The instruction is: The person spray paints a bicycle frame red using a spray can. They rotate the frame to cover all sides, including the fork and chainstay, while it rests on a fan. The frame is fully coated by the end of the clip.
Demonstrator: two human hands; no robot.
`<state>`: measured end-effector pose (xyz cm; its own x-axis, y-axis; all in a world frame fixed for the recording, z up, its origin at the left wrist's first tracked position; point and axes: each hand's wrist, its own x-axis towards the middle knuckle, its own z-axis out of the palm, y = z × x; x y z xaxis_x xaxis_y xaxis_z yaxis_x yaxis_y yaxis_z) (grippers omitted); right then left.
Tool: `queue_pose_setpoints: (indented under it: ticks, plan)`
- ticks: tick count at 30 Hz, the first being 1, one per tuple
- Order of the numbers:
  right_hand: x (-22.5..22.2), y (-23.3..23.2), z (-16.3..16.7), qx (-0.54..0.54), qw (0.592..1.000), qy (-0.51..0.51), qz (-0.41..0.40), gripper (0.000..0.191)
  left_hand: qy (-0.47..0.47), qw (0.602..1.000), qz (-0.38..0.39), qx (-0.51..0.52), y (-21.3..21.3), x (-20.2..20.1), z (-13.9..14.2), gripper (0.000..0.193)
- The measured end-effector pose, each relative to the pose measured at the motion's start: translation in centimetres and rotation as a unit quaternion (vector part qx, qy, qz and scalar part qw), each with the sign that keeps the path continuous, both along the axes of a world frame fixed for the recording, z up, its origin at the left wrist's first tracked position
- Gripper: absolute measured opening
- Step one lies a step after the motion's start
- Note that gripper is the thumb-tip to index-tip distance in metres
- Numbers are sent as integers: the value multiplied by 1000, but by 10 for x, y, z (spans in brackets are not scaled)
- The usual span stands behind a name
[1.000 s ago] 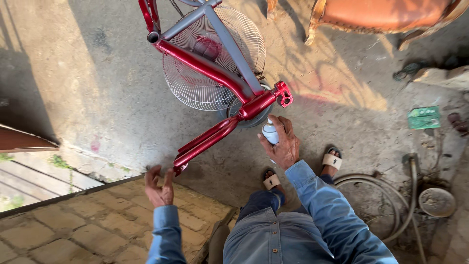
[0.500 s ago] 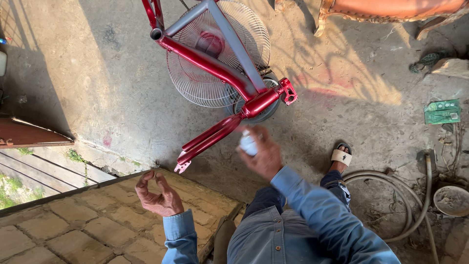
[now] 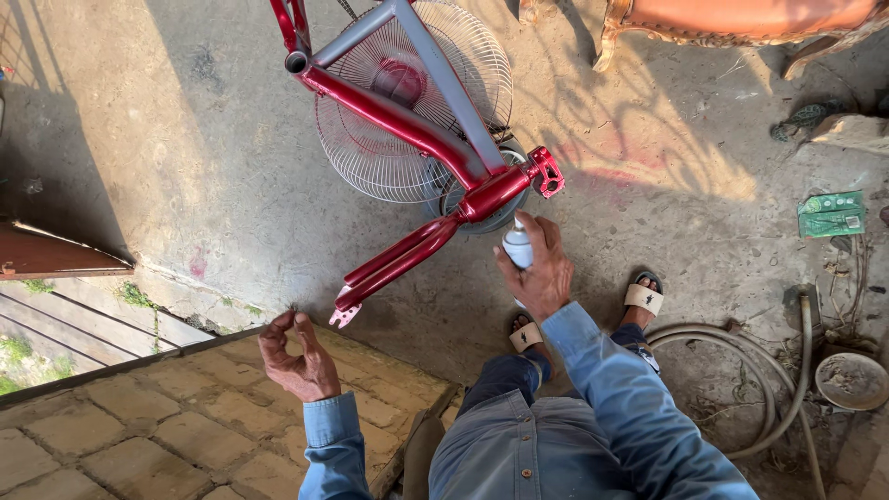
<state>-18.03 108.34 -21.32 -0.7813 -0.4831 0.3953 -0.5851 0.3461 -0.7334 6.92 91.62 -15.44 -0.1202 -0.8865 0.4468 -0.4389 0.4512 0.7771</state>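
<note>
Spray can [image 3: 518,248] mostly hidden in right hand [image 3: 535,274] grip.

The floor [image 3: 185,139] is rough grey concrete, stained and dusty, with sunlight falling across its upper right part and throwing fine shadows there. A fan guard [image 3: 370,139] lies flat on it near the top edge. At the top right corner stands an orange chair [image 3: 741,17] on carved legs. A stone-paved ledge [image 3: 139,435] fills the lower left corner, grass beside it. By the right edge lie a green circuit board [image 3: 832,214], a coiled hose [image 3: 741,370] and what may be a shallow bowl [image 3: 851,381].
</note>
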Motion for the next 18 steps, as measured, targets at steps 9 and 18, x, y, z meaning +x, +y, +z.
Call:
queue_pose_setpoints:
  ticks: [9, 18]
  plan:
    - [94, 0, -20, -38, 975, -67, 207, 61, -114, 983, 101, 106, -28, 13, -12, 61]
    - [6, 40, -15, -16, 996, -65, 64, 59, -55, 785, -61, 614, -54, -6, -14, 77]
